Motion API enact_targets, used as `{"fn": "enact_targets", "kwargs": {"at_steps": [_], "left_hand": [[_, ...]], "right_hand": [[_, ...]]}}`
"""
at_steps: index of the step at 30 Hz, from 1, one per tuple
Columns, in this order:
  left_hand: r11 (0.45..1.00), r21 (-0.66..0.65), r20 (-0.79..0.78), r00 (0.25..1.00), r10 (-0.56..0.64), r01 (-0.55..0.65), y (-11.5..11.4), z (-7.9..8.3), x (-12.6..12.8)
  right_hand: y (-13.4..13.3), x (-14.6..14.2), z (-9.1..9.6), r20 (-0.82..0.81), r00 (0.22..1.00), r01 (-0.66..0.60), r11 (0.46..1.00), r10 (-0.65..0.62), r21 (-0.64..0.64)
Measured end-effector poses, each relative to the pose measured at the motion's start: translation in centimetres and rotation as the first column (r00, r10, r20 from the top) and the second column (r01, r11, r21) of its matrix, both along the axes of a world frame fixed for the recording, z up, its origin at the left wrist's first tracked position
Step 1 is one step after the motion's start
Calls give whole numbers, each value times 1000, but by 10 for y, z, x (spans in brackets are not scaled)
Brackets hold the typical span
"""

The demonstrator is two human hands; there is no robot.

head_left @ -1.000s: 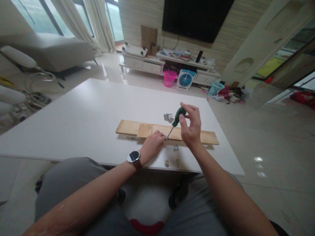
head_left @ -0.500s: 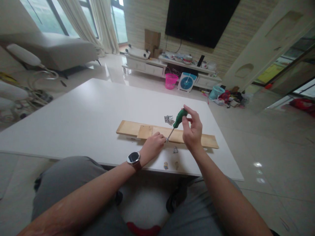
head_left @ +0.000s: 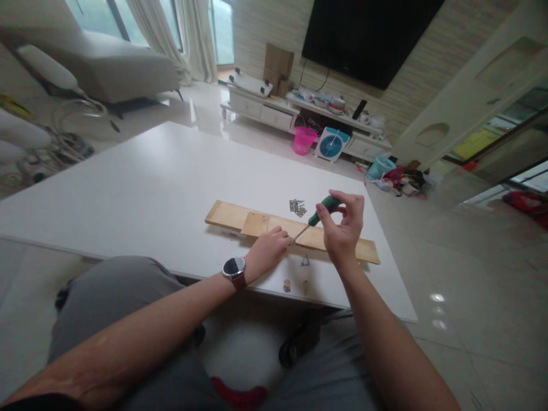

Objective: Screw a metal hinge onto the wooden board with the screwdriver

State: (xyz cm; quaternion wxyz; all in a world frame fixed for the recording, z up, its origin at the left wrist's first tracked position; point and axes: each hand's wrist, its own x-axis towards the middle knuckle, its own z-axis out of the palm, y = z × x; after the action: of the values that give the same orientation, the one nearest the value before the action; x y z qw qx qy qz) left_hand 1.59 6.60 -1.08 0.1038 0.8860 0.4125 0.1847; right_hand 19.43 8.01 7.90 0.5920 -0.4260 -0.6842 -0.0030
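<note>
White table [head_left: 141, 194] filling centre-left of frame. Long wooden board [head_left: 231, 215] lying across its right-of-centre area, smaller wooden piece [head_left: 256, 224] sitting on it. Metal hinges [head_left: 297, 206] lying just above board. Small metal bracket [head_left: 305, 261] and two small items [head_left: 295, 285] lying below board, near lower table edge.

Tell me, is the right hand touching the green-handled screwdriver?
Touching. The head view shows the right hand with fingertips closed around the green-handled screwdriver at its handle top, no gap visible.

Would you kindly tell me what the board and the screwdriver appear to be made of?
Board: pale, apparently unfinished wood, matte with faint grain. Screwdriver: green handle, probably plastic or rubber; thin grey shaft that looks like metal, held in the right hand.
</note>
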Motion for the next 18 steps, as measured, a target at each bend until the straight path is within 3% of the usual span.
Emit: {"fn": "enact_targets", "kwargs": {"at_steps": [5, 10, 15, 18], "left_hand": [[1000, 18, -19, 1000, 4, -3, -1, 2, 0], [1000, -2, -62, 998, -3, 3, -1, 8, -1], [1000, -10, -80, 997, 14, -15, -2, 8, 0], [1000, -22, -78, 997, 4, -6, -3, 8, 0]], "right_hand": [[-1, 0, 1, 55, 995, -84, 996, 86, -28], [-1, -2, 2, 8, 999, -33, 999, 33, 19], [-2, -3, 3, 20, 995, -100, 995, 101, -14], [-2, -2, 4, 23, 999, -41, 999, 41, 4]]}}
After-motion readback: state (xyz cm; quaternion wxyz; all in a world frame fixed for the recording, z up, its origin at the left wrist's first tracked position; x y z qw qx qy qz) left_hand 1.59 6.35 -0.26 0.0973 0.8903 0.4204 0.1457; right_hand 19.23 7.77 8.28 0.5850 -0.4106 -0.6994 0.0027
